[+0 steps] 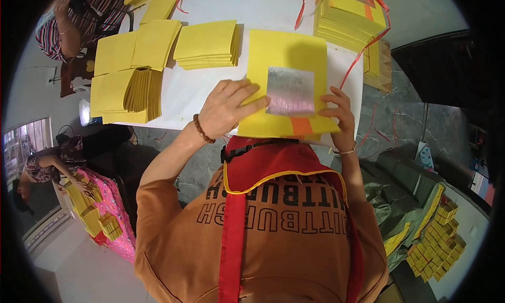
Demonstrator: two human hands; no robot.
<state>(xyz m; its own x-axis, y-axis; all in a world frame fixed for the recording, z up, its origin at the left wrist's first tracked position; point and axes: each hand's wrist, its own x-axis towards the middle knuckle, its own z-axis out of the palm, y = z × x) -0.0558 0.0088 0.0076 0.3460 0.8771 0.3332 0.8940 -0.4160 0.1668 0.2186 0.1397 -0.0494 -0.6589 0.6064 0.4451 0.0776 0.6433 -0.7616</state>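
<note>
In front of me, at the table's near edge, lies a yellow paper sheet [286, 50] with a silver foil square [290, 90] and an orange patch [301, 126] below it. My left hand [226, 106] rests on the sheet's left side, fingers stretched out and thumb by the foil. At the right edge, my right hand [339, 114] has its bent fingers closed on the paper; its thumb is hidden. The sheet's lower strip looks folded or raised, and whether more sheets lie beneath cannot be told.
Yellow paper stacks [208, 43] and a fanned bundle [143, 93] cover the white table's [210, 95] left part. A taller pile [347, 19] with red ribbon [363, 50] stands back right. Another person [68, 35] sits far left; one works at a pink-covered table [113, 198].
</note>
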